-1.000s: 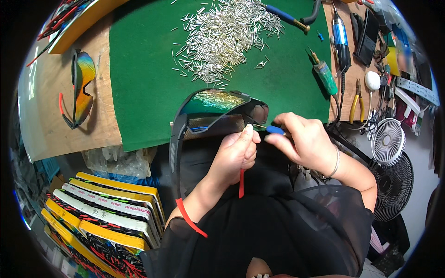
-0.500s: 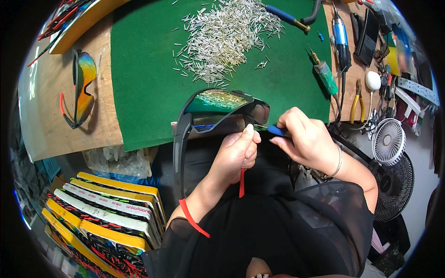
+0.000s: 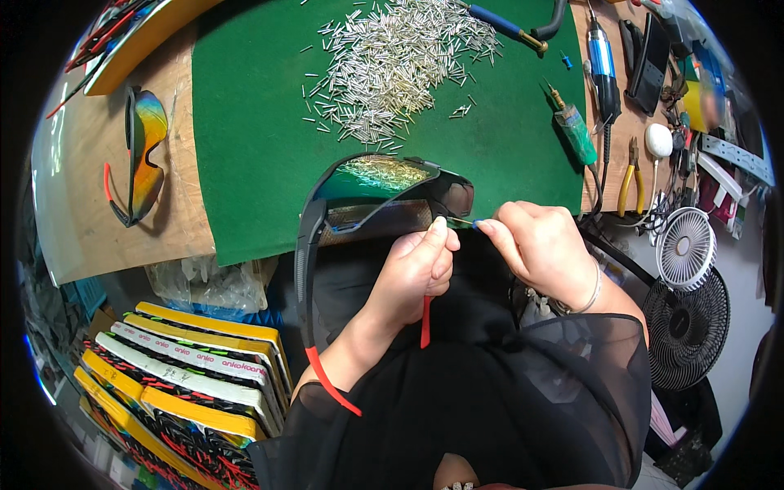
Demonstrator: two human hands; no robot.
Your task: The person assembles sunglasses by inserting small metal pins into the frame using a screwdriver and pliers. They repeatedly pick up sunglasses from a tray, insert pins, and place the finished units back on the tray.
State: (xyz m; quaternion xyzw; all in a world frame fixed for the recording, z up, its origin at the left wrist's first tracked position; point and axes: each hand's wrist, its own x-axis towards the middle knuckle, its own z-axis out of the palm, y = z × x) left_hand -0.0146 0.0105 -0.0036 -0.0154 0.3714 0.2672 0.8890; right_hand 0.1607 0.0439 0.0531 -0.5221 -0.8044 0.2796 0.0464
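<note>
My left hand pinches a pair of black wraparound sunglasses at the hinge of the right temple. Their mirrored lens faces the far side, and both temples, tipped in red, point toward me. My right hand grips a screwdriver with a blue handle, mostly hidden in the fist. Its thin shaft runs left to the hinge beside my left thumb. Whether the tip sits in a screw I cannot make out. Beyond the glasses a pile of small metal pins is spread on a green mat.
Another pair of sunglasses with an orange lens lies at the left. On the right are a soldering iron, an electric screwdriver, yellow-handled pliers and a white fan. Stacked yellow and white trays stand at the lower left.
My right hand has turned and closed further round the screwdriver handle, hiding most of it. The sunglasses' left temple has swung slightly left; my left hand keeps its pinch at the hinge.
</note>
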